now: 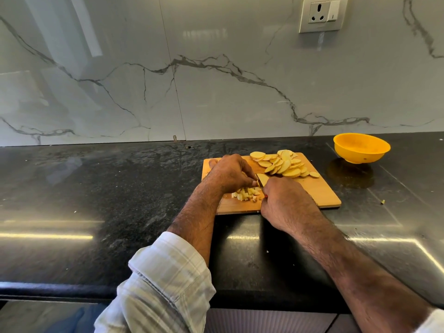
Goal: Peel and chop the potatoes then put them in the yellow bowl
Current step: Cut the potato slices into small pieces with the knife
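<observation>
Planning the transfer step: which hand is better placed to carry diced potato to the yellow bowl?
Right, probably: the yellow bowl sits on that side, though the right hand grips the knife.

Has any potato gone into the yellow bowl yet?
No, the yellow bowl shows only its bare inside, while the slices and diced pieces all lie on the cutting board.

Single head-worn wide-angle view, looking forward and down from above the dark surface (120, 188). Near the forearms; faces the marble wall (216, 80). Edges bend.
</observation>
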